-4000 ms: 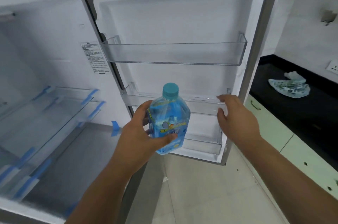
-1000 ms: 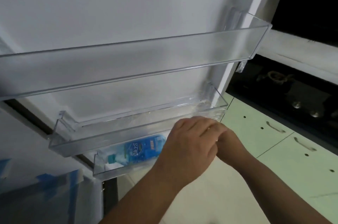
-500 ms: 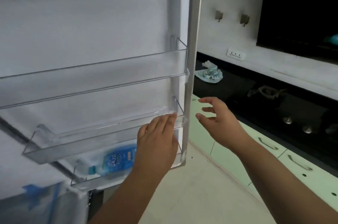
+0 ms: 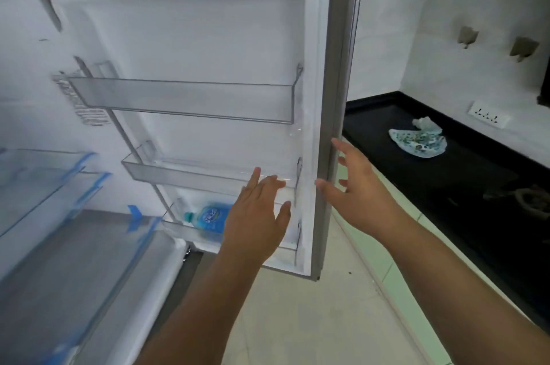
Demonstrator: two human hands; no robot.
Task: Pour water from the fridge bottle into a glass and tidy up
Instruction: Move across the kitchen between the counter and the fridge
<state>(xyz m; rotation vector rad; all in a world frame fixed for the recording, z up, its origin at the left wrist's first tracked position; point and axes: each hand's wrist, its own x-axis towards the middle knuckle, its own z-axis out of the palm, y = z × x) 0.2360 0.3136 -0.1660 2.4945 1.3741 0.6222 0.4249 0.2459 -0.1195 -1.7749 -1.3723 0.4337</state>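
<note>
The blue water bottle (image 4: 208, 218) lies on its side in the lowest clear bin (image 4: 178, 230) of the open fridge door (image 4: 208, 37), cap pointing left. My left hand (image 4: 257, 215) hovers in front of the door's lower bins with fingers spread, empty, partly covering the bottle. My right hand (image 4: 354, 189) is open at the door's outer grey edge (image 4: 336, 126), fingers reaching past it; whether they touch the edge is unclear. No glass is in view.
Two more clear door bins (image 4: 184, 99) sit higher up, with nothing in them. Fridge shelves with blue tape (image 4: 53, 186) are at left. A black countertop (image 4: 446, 180) with a patterned cloth (image 4: 418, 143) runs along the right, green cabinets (image 4: 387, 245) below, wall socket (image 4: 488, 118) behind.
The bottle left my left hand and now lies in the lowest door bin. Both hands have parted; my right hand has moved to the door's outer edge.
</note>
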